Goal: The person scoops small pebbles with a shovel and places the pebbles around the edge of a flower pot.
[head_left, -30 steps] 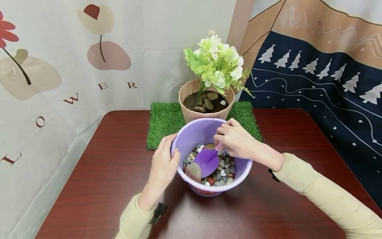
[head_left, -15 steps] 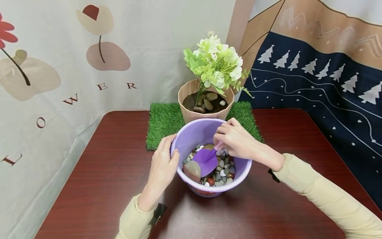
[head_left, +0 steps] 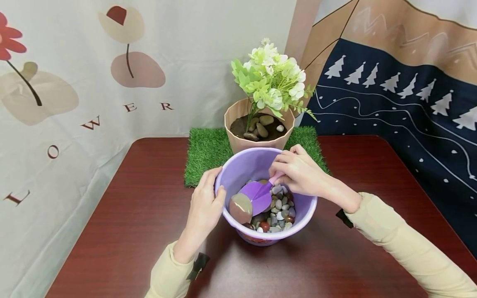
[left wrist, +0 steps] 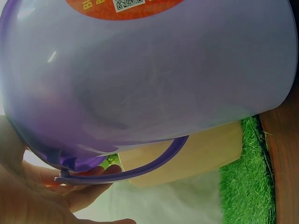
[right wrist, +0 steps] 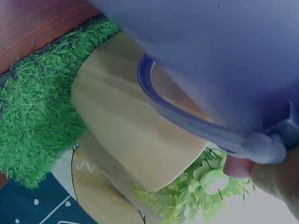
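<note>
A purple bucket (head_left: 241, 165) holds many small pebbles (head_left: 280, 207) in mixed colours. My left hand (head_left: 204, 203) grips its left rim, fingers and thumb at the edge; in the left wrist view those fingers are beside the curved bucket handle (left wrist: 154, 164). Over the right side of the bucket, my right hand (head_left: 299, 171) holds the pink handle of a purple toy shovel (head_left: 257, 196). The shovel blade tilts down inside the bucket, against a large smooth stone (head_left: 240, 208) at the left wall. That stone covers some of the pebbles.
Behind the bucket, a beige flowerpot (head_left: 257, 144) with white artificial flowers (head_left: 273, 78) and stones stands on a green turf mat (head_left: 201, 153). All of it is on a dark red table (head_left: 149, 198). Printed curtains (head_left: 186, 49) hang behind.
The shovel has shifted slightly and its handle shows more. The large stone now sits higher and more exposed at the left wall. My right hand has risen a little; the left stays on the rim.
</note>
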The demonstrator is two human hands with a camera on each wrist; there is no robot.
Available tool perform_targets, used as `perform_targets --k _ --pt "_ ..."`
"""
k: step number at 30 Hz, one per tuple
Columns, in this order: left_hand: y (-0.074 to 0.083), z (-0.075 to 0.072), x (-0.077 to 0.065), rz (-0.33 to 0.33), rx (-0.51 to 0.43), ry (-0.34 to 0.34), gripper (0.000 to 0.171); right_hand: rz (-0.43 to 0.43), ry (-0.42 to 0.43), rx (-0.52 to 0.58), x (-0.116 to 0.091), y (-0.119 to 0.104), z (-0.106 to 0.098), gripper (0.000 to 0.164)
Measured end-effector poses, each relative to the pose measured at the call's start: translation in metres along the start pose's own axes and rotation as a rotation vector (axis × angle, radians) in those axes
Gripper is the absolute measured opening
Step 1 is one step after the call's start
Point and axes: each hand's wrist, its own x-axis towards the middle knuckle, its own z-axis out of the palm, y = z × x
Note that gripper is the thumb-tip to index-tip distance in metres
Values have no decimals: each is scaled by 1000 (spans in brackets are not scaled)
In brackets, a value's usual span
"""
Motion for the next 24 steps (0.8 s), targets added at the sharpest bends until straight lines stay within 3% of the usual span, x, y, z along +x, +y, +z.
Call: perform_targets --k 15,24 --pt "-1 0 0 11 0 7 43 86 130 -72 -10 16 -18 11" --pt "0 0 0 5 0 0 43 188 186 -133 -13 24 -30 11"
